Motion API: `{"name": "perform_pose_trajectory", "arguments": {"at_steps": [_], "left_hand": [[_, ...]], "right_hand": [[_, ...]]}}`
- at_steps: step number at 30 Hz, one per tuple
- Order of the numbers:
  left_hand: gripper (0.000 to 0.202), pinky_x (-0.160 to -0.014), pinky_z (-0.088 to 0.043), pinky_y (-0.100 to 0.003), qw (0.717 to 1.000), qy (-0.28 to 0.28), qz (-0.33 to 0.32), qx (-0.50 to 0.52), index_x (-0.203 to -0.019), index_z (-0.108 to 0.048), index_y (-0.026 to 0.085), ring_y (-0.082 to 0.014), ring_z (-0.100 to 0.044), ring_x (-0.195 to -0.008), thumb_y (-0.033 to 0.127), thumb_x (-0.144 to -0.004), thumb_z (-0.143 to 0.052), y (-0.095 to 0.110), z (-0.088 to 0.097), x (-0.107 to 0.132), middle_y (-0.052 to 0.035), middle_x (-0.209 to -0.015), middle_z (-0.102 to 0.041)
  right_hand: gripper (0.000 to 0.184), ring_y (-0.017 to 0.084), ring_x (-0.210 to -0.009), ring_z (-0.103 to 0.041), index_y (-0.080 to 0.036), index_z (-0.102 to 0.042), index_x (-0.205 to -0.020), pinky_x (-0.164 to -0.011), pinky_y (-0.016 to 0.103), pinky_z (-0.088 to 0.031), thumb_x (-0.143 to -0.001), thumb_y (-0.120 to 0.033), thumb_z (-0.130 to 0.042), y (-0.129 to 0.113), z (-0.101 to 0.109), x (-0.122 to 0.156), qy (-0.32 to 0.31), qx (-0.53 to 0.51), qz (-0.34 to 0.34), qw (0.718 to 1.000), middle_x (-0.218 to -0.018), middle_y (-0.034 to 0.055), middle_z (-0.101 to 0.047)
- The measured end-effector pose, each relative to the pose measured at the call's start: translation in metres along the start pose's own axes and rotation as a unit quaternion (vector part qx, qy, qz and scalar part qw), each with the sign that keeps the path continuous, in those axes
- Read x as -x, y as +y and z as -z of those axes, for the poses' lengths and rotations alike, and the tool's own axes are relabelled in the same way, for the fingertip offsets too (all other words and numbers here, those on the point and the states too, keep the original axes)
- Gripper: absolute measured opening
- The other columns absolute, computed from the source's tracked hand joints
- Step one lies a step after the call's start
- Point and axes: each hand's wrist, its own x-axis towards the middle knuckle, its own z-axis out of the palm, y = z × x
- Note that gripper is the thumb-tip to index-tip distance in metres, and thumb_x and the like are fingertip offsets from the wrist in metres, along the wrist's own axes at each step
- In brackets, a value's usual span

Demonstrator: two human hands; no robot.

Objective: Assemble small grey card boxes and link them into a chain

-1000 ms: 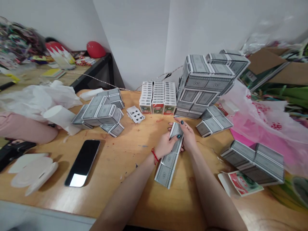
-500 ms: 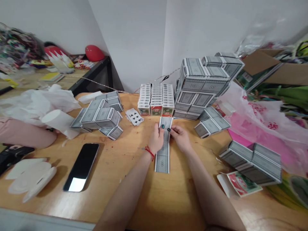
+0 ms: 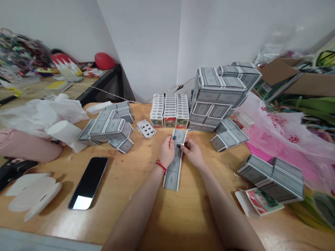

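A long row of grey-backed card packs (image 3: pixel 173 167) lies on the wooden table (image 3: pixel 136 164), pointing away from me. My left hand (image 3: pixel 166 152) grips its far part from the left, a red string at the wrist. My right hand (image 3: pixel 191 152) pinches the same far part from the right. Just beyond the row's far end stand three columns of boxed decks (image 3: pixel 170 111) with red and green fronts.
A tall stack of grey pack bundles (image 3: pixel 220 94) rises at the back right, with more bundles at right (image 3: pixel 272 177) and left (image 3: pixel 110 125). Loose playing cards (image 3: pixel 146 128), a phone (image 3: pixel 88 182), a flattened card box (image 3: pixel 259 201) and pink plastic bags (image 3: pixel 285 136) lie around.
The row of packs has swung from a slant to nearly straight and slid toward the boxed decks. Both hands moved with it, away from me.
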Motion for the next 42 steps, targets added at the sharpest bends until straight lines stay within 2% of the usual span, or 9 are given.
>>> {"name": "perform_pose_trajectory", "arguments": {"at_steps": [3,7,10,15,19,23,34,39,42], "left_hand": [[0.022,-0.060,-0.037,-0.020,0.997,0.030,0.045,0.062,-0.079,-0.053,0.015,-0.0111,-0.048,-0.065,0.031,-0.081,-0.039,0.002,-0.002,-0.003,-0.0020,-0.072,-0.055],[0.020,-0.058,-0.038,-0.019,0.980,0.046,0.089,0.173,-0.078,-0.053,0.014,-0.0084,-0.047,-0.061,0.032,-0.077,-0.044,0.005,-0.003,-0.006,-0.0001,-0.070,-0.054],[0.019,-0.053,-0.038,-0.017,0.959,0.022,0.124,0.252,-0.079,-0.053,0.014,-0.0061,-0.048,-0.056,0.032,-0.073,-0.051,0.006,-0.001,-0.007,0.0012,-0.068,-0.054],[0.023,-0.039,-0.032,-0.016,0.913,-0.042,0.198,0.353,-0.082,-0.051,0.017,-0.0035,-0.038,-0.038,0.034,-0.068,-0.057,0.006,0.007,-0.009,0.0064,-0.053,-0.046],[0.027,-0.060,-0.044,-0.021,0.867,-0.066,0.139,0.474,-0.090,-0.052,0.018,-0.0083,-0.055,-0.066,0.037,-0.070,-0.055,0.011,0.011,-0.010,-0.0007,-0.079,-0.057],[0.042,-0.073,-0.044,-0.027,0.835,-0.130,0.106,0.525,-0.109,-0.047,0.019,-0.0148,-0.055,-0.087,0.042,-0.073,-0.051,0.014,0.014,-0.008,-0.0067,-0.097,-0.057],[0.058,-0.081,-0.042,-0.033,0.839,-0.203,0.099,0.495,-0.122,-0.034,0.021,-0.0189,-0.055,-0.095,0.037,-0.071,-0.057,0.012,0.014,-0.007,-0.0090,-0.107,-0.055],[0.063,-0.079,-0.042,-0.031,0.840,-0.219,0.077,0.490,-0.126,-0.029,0.025,-0.0175,-0.056,-0.091,0.034,-0.070,-0.058,0.019,0.013,-0.005,-0.0086,-0.108,-0.054],[0.061,-0.080,-0.041,-0.030,0.838,-0.206,0.082,0.499,-0.125,-0.033,0.023,-0.0161,-0.055,-0.091,0.033,-0.070,-0.058,0.018,0.014,-0.007,-0.0071,-0.104,-0.055]], "right_hand": [[0.024,0.010,-0.060,-0.050,-0.020,-0.047,-0.077,-0.057,0.023,-0.041,-0.063,-0.031,-0.064,-0.004,0.000,0.002,0.000,-0.012,0.000,1.000,-0.068,-0.0030,-0.054],[0.020,0.010,-0.060,-0.049,-0.018,-0.049,-0.073,-0.056,0.022,-0.040,-0.065,-0.031,-0.061,-0.012,-0.002,0.008,-0.068,-0.029,-0.038,0.997,-0.067,-0.0028,-0.054],[0.018,0.013,-0.069,-0.053,-0.018,-0.053,-0.081,-0.063,0.025,-0.043,-0.067,-0.027,-0.058,-0.016,-0.008,0.013,-0.087,-0.082,-0.059,0.991,-0.074,-0.0010,-0.058],[0.020,0.013,-0.057,-0.053,-0.017,-0.054,-0.086,-0.056,0.027,-0.044,-0.068,-0.025,-0.052,-0.019,-0.014,0.019,-0.139,-0.203,-0.114,0.963,-0.066,0.0004,-0.056],[0.015,0.009,-0.050,-0.045,-0.019,-0.051,-0.079,-0.047,0.022,-0.038,-0.068,-0.028,-0.056,-0.020,-0.012,0.019,-0.084,-0.176,-0.059,0.979,-0.063,-0.0026,-0.049],[0.018,0.008,-0.051,-0.039,-0.021,-0.045,-0.073,-0.048,0.022,-0.034,-0.066,-0.030,-0.059,-0.019,-0.012,0.018,-0.062,-0.144,0.002,0.988,-0.064,-0.0042,-0.043],[0.025,0.007,-0.050,-0.036,-0.021,-0.038,-0.070,-0.047,0.021,-0.030,-0.066,-0.032,-0.061,-0.030,-0.019,0.020,-0.065,-0.138,0.019,0.988,-0.060,-0.0063,-0.037],[0.031,0.005,-0.042,-0.038,-0.024,-0.038,-0.077,-0.040,0.021,-0.036,-0.064,-0.037,-0.062,-0.027,-0.021,0.021,-0.087,-0.197,-0.014,0.976,-0.064,-0.0076,-0.041],[0.027,0.004,-0.038,-0.034,-0.024,-0.038,-0.078,-0.034,0.018,-0.031,-0.068,-0.040,-0.057,-0.030,-0.017,0.021,-0.070,-0.250,-0.020,0.965,-0.064,-0.0070,-0.043]]}}
